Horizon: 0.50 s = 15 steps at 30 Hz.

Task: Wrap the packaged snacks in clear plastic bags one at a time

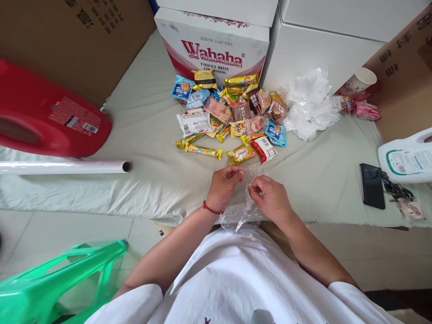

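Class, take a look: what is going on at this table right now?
A person pinches a clear plastic bag with the left hand and the right hand at the table's near edge. A pile of wrapped snacks lies just beyond, in front of a Wahaha carton. Crumpled plastic sits beside the pile.

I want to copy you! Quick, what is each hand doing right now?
Left hand: grip closed, pinching the edge of the clear plastic bag.
Right hand: grip closed, pinching the same bag's opposite edge.
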{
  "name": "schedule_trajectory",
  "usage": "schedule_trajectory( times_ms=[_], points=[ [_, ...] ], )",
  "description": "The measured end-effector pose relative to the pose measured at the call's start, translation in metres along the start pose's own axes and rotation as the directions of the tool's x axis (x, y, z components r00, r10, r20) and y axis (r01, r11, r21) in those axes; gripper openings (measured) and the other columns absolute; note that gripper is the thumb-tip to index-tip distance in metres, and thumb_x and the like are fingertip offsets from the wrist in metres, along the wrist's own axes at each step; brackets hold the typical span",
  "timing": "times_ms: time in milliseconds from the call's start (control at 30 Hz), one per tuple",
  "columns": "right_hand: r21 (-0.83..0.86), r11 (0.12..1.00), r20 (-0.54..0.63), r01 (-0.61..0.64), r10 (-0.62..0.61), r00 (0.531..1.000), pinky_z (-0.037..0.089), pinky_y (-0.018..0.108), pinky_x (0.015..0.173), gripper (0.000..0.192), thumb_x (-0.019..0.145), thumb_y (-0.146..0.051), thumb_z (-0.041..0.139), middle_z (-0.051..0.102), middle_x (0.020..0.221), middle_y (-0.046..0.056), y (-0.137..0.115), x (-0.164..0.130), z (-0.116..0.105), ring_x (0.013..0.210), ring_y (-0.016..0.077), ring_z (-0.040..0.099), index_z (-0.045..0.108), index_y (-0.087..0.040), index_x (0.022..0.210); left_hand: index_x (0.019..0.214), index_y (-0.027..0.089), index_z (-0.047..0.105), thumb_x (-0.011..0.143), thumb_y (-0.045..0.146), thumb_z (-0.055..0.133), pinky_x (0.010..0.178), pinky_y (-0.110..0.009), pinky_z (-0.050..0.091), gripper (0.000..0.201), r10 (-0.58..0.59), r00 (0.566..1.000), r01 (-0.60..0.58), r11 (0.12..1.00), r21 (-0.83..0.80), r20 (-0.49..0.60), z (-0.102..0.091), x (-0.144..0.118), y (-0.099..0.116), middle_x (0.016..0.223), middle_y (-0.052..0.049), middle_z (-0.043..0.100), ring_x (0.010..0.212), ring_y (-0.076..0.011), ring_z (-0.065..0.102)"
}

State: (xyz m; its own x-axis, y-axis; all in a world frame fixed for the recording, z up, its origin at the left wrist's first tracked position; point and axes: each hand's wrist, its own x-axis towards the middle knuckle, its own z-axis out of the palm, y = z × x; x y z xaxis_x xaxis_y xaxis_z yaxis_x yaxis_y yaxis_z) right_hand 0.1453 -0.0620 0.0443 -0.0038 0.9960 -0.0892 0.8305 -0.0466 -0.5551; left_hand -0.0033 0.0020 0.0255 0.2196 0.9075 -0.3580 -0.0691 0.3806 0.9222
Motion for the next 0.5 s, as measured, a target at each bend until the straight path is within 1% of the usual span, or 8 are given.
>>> schedule_trajectory(
  times_ms=[67, 133, 200, 233, 300, 400, 467, 500],
  points=[
    [-0.132, 0.991, 0.008, -0.008, 0.009, 1.000, 0.034, 0.029, 0.060, 0.013, 0.092, -0.023, 0.057, 0.066, 0.085, 0.005, -0.004, -0.002, -0.002, 0.073, 0.0179, 0.061, 0.061, -0.022, 0.080, 0.077, 0.018, 0.066, 0.076, 0.049, 0.071, 0.074, -0.029, 0.045, 0.031, 0.030, 0.999, -0.029, 0.998, 0.047, -0.034, 0.000, -0.003, 0.001, 0.073, 0.000, 0.064, 0.073, -0.0142, 0.056],
    [-0.265, 0.964, 0.024, -0.010, 0.017, 1.000, 0.032, 0.030, 0.060, 0.012, 0.093, -0.022, 0.055, 0.067, 0.089, 0.006, -0.009, -0.003, -0.002, 0.080, 0.0196, 0.062, 0.065, -0.022, 0.086, 0.080, 0.019, 0.065, 0.072, 0.051, 0.076, 0.074, -0.028, 0.045, 0.035, 0.094, 0.993, -0.082, 0.985, 0.153, -0.073, 0.002, -0.007, 0.003, 0.079, 0.000, 0.065, 0.077, -0.0147, 0.057],
    [-0.349, 0.937, 0.057, -0.001, 0.022, 0.998, 0.032, 0.030, 0.060, 0.014, 0.094, -0.020, 0.054, 0.067, 0.093, 0.007, -0.015, -0.004, -0.002, 0.087, 0.0208, 0.062, 0.068, -0.021, 0.095, 0.083, 0.019, 0.067, 0.065, 0.048, 0.084, 0.075, -0.028, 0.046, 0.038, 0.117, 0.991, -0.099, 0.967, 0.236, -0.064, 0.003, -0.009, 0.003, 0.082, 0.000, 0.067, 0.080, -0.0157, 0.058],
    [-0.371, 0.929, 0.078, 0.008, 0.023, 0.997, 0.033, 0.030, 0.061, 0.016, 0.095, -0.020, 0.054, 0.068, 0.095, 0.007, -0.017, -0.004, -0.002, 0.089, 0.0210, 0.062, 0.069, -0.021, 0.099, 0.082, 0.018, 0.068, 0.065, 0.047, 0.084, 0.074, -0.028, 0.046, 0.037, 0.099, 0.994, -0.087, 0.967, 0.240, -0.041, 0.004, -0.009, 0.002, 0.081, 0.000, 0.067, 0.079, -0.0159, 0.058],
    [-0.391, 0.920, 0.111, 0.029, 0.016, 0.994, 0.034, 0.029, 0.062, 0.017, 0.096, -0.021, 0.053, 0.068, 0.097, 0.008, -0.019, -0.004, 0.000, 0.092, 0.0212, 0.061, 0.069, -0.022, 0.101, 0.077, 0.017, 0.071, 0.068, 0.047, 0.081, 0.072, -0.029, 0.045, 0.032, 0.039, 0.999, -0.038, 0.982, 0.183, -0.001, 0.002, -0.008, 0.000, 0.074, 0.000, 0.067, 0.073, -0.0150, 0.057],
    [-0.358, 0.932, 0.101, 0.049, -0.014, 0.995, 0.035, 0.029, 0.063, 0.018, 0.100, -0.023, 0.052, 0.067, 0.097, 0.008, -0.018, -0.007, 0.001, 0.091, 0.0209, 0.062, 0.070, -0.022, 0.098, 0.073, 0.016, 0.073, 0.070, 0.046, 0.079, 0.071, -0.028, 0.045, 0.030, -0.051, 0.999, 0.050, 0.999, 0.014, 0.020, -0.002, -0.005, -0.004, 0.069, 0.000, 0.066, 0.069, -0.0139, 0.056],
    [-0.261, 0.964, 0.083, 0.058, -0.038, 0.996, 0.037, 0.028, 0.065, 0.018, 0.101, -0.026, 0.053, 0.067, 0.095, 0.007, -0.014, -0.009, -0.001, 0.089, 0.0198, 0.061, 0.070, -0.022, 0.095, 0.075, 0.016, 0.074, 0.067, 0.044, 0.083, 0.073, -0.028, 0.047, 0.030, -0.101, 0.994, 0.104, 0.990, -0.099, 0.042, -0.006, -0.005, -0.005, 0.074, -0.001, 0.069, 0.071, -0.0138, 0.057],
    [-0.173, 0.983, 0.081, 0.067, -0.053, 0.995, 0.038, 0.027, 0.066, 0.018, 0.100, -0.027, 0.055, 0.067, 0.093, 0.006, -0.012, -0.010, -0.002, 0.085, 0.0186, 0.061, 0.070, -0.021, 0.093, 0.076, 0.016, 0.075, 0.066, 0.044, 0.084, 0.074, -0.028, 0.048, 0.031, -0.120, 0.991, 0.127, 0.981, -0.150, 0.056, -0.007, -0.006, -0.005, 0.077, -0.001, 0.070, 0.073, -0.0137, 0.058]
  ],
)
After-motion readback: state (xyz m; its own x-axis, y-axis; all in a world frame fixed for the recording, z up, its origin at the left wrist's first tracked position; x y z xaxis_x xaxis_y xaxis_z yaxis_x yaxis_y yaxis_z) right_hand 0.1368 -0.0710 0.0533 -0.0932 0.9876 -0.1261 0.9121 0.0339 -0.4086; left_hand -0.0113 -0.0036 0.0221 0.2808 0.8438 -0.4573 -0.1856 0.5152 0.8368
